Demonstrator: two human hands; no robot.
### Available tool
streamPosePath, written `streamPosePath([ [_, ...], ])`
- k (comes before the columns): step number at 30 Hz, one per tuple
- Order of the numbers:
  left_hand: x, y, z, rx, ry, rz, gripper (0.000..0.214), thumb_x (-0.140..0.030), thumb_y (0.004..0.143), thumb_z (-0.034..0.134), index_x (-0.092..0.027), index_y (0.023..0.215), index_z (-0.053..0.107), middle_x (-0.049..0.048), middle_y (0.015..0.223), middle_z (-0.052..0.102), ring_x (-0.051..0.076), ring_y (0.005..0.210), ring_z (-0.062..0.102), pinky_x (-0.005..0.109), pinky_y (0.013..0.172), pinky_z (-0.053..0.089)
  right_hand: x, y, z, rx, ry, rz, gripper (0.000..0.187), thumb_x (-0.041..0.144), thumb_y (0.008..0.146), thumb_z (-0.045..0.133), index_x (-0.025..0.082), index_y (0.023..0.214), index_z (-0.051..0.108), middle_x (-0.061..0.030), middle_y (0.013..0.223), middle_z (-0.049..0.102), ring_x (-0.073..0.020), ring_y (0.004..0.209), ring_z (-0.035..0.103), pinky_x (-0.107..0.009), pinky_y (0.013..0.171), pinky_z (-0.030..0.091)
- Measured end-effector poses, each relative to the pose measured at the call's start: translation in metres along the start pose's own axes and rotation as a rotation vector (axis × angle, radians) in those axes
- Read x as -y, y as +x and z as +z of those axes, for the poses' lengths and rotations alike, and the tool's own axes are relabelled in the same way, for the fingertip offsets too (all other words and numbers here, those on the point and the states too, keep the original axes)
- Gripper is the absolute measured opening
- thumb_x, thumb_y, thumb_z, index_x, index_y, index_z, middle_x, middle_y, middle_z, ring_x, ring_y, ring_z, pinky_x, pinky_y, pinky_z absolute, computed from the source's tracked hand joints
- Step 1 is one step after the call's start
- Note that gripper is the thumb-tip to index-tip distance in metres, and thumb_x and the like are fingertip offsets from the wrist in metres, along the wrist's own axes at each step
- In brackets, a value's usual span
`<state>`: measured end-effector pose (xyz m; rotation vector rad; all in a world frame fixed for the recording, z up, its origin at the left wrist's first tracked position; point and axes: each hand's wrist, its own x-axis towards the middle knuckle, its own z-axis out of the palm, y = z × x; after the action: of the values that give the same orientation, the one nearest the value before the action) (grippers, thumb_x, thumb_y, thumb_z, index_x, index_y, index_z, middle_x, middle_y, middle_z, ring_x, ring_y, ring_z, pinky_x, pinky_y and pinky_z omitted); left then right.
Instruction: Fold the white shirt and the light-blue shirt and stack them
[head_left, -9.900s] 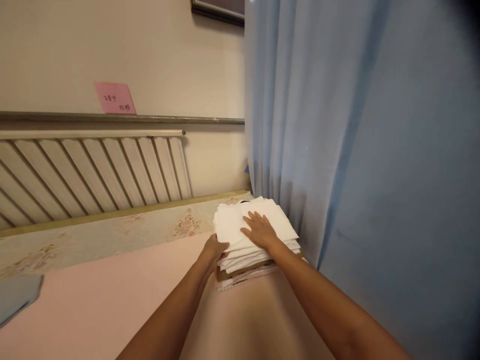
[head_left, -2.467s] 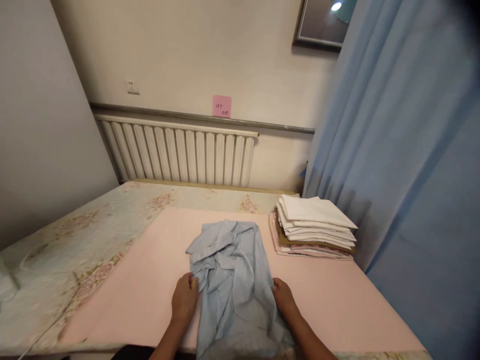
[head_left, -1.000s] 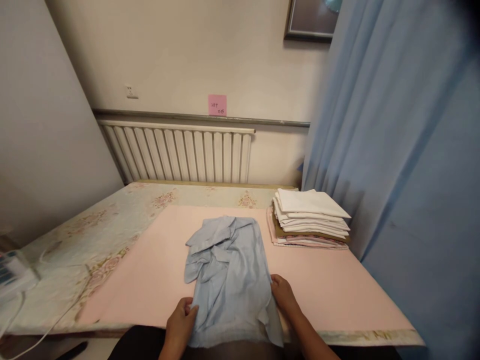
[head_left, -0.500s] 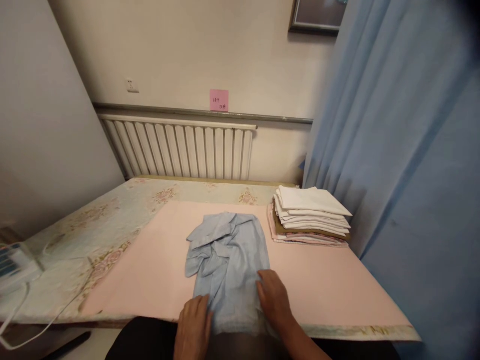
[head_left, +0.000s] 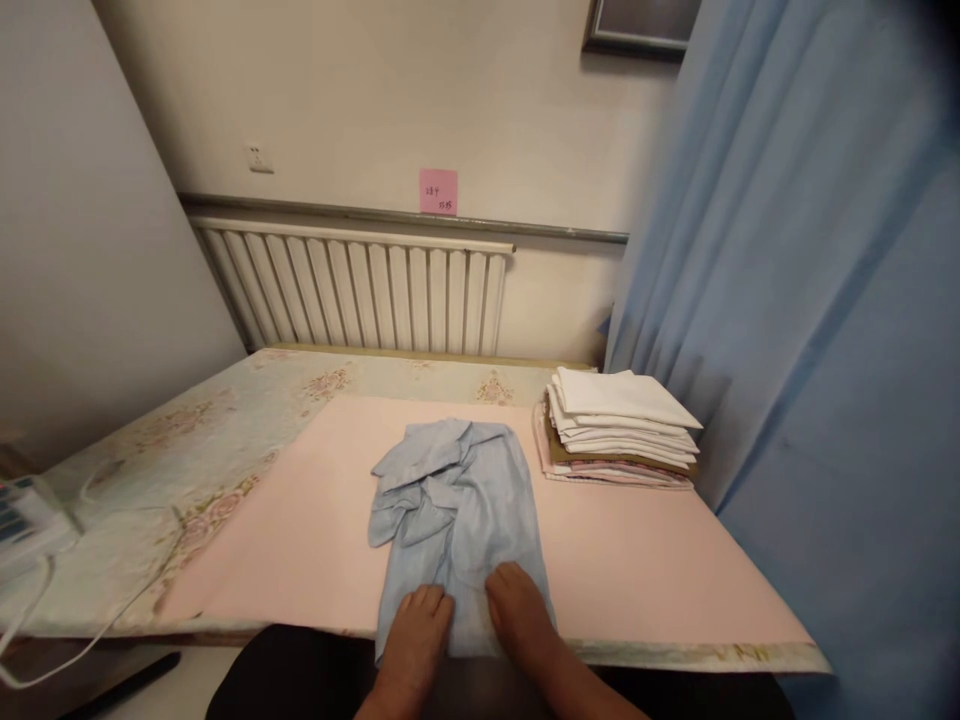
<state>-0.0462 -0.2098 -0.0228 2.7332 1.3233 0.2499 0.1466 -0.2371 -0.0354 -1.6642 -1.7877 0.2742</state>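
A light blue shirt (head_left: pixel 491 490) lies on the pink cloth in front of me, its near end at the table's front edge. Its far left part is crumpled and bunched in loose folds, while the right side lies flatter. My left hand (head_left: pixel 420 625) rests on the near left part of the shirt, fingers curled into the fabric. Across from it, my right hand (head_left: pixel 519 610) has its fingers bent and closed on the near right part. The fingertips of both hands are partly hidden.
A pink cloth (head_left: pixel 637 570) covers much of the floral-covered table (head_left: pixel 292 378). At the back right stands a stack of folded fabrics (head_left: pixel 622 425), beside a blue curtain (head_left: pixel 817 330). A white device (head_left: pixel 34 525) with a cable sits at the left. Behind is a radiator (head_left: pixel 375 290).
Both hands have moved inward over the near part of the shirt, and their fingers have curled onto it. The shirt's near end has spread out wider. The view has shifted slightly.
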Motion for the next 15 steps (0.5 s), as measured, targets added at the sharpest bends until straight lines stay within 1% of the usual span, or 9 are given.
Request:
streamPosePath([
  [2, 0.001, 0.002, 0.000, -0.011, 0.002, -0.013, 0.018, -0.014, 0.088, 0.044, -0.021, 0.089, 0.060, 0.0047, 0.096, 0.060, 0.021, 0.092, 0.051, 0.036, 0.081, 0.036, -0.007, 0.013, -0.012, -0.005, 0.258, 0.214, 0.010, 0.013, 0.070, 0.049, 0.020, 0.063, 0.052, 0.0001, 0.068, 0.055, -0.0159, 0.071, 0.050, -0.027, 0.069, 0.039],
  [3, 0.001, 0.004, -0.001, -0.017, -0.007, -0.029, 0.018, -0.015, 0.089, 0.043, -0.021, 0.087, 0.060, 0.0047, 0.095, 0.061, 0.021, 0.091, 0.051, 0.036, 0.081, 0.036, -0.011, 0.020, -0.019, -0.017, 0.346, 0.309, 0.009, 0.017, 0.070, 0.048, 0.019, 0.062, 0.052, 0.0009, 0.064, 0.054, -0.0151, 0.066, 0.050, -0.025, 0.065, 0.039],
  [5, 0.000, 0.007, -0.006, -0.032, -0.048, -0.067, 0.021, -0.014, 0.089, 0.041, -0.020, 0.084, 0.059, 0.0049, 0.090, 0.061, 0.021, 0.088, 0.051, 0.035, 0.079, 0.036, -0.024, 0.034, -0.035, -0.063, 0.415, 0.432, 0.013, 0.026, 0.072, 0.044, 0.019, 0.065, 0.053, 0.0020, 0.058, 0.051, -0.0135, 0.057, 0.047, -0.024, 0.056, 0.037],
  [8, -0.004, 0.011, -0.019, -0.107, -0.137, -0.105, 0.024, -0.012, 0.090, 0.036, -0.020, 0.082, 0.058, 0.0053, 0.086, 0.059, 0.020, 0.085, 0.052, 0.034, 0.077, 0.037, -0.043, 0.048, -0.059, -0.135, 0.444, 0.519, 0.023, 0.035, 0.073, 0.039, 0.018, 0.071, 0.054, 0.0027, 0.056, 0.050, -0.0121, 0.049, 0.043, -0.023, 0.048, 0.034],
  [10, -0.010, 0.012, -0.029, -0.180, -0.196, -0.080, 0.024, -0.012, 0.089, 0.035, -0.021, 0.080, 0.057, 0.0056, 0.086, 0.058, 0.020, 0.086, 0.052, 0.034, 0.078, 0.037, -0.053, 0.055, -0.071, -0.167, 0.451, 0.556, 0.026, 0.038, 0.071, 0.040, 0.018, 0.072, 0.055, 0.0029, 0.055, 0.050, -0.0119, 0.047, 0.042, -0.023, 0.047, 0.033],
  [13, -0.020, 0.012, -0.038, -0.260, -0.301, -0.026, 0.022, -0.014, 0.088, 0.036, -0.021, 0.079, 0.055, 0.0055, 0.086, 0.057, 0.021, 0.086, 0.052, 0.034, 0.078, 0.038, -0.061, 0.068, -0.084, -0.204, 0.418, 0.571, 0.026, 0.038, 0.068, 0.042, 0.017, 0.072, 0.057, 0.0016, 0.057, 0.053, -0.0129, 0.051, 0.046, -0.024, 0.049, 0.035],
  [15, -0.023, 0.013, -0.038, -0.294, -0.397, -0.036, 0.021, -0.017, 0.088, 0.036, -0.022, 0.080, 0.055, 0.0053, 0.085, 0.058, 0.020, 0.084, 0.052, 0.034, 0.078, 0.039, -0.066, 0.077, -0.091, -0.229, 0.364, 0.567, 0.024, 0.036, 0.068, 0.043, 0.018, 0.071, 0.058, 0.0003, 0.063, 0.057, -0.0141, 0.057, 0.050, -0.023, 0.053, 0.037],
])
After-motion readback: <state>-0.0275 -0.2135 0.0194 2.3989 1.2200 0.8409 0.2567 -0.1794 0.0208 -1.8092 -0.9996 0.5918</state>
